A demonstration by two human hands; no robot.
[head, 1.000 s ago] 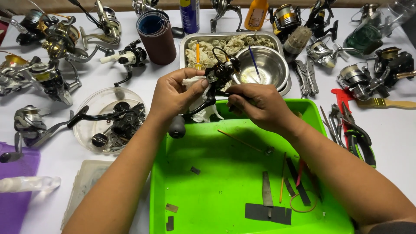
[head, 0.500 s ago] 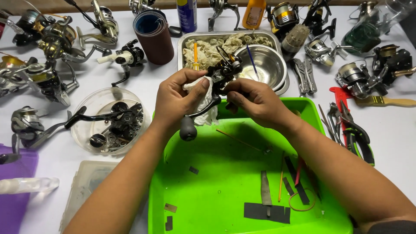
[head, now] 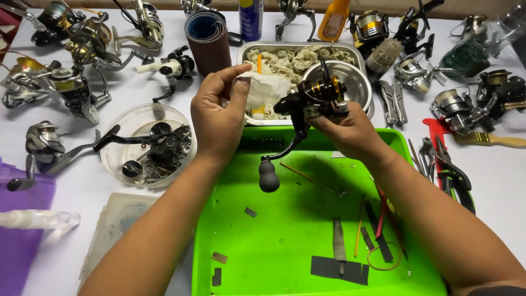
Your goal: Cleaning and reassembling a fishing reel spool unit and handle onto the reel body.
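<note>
Green tray (head: 285, 241) floor lies open; reels (head: 66, 90) crowd the table's left.

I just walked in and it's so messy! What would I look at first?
Probably the two hands in the middle: the right hand holds a black reel above a bright green tray, and the left hand pinches a white cloth. Many more reels crowd the white table all around.

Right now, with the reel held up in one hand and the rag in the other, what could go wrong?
The black fishing reel is held above the green tray by the right hand alone, so it could slip and drop. Its dangling handle knob might swing and snag. The white cloth pinched in the left hand could catch on the reel's protruding parts.
</note>
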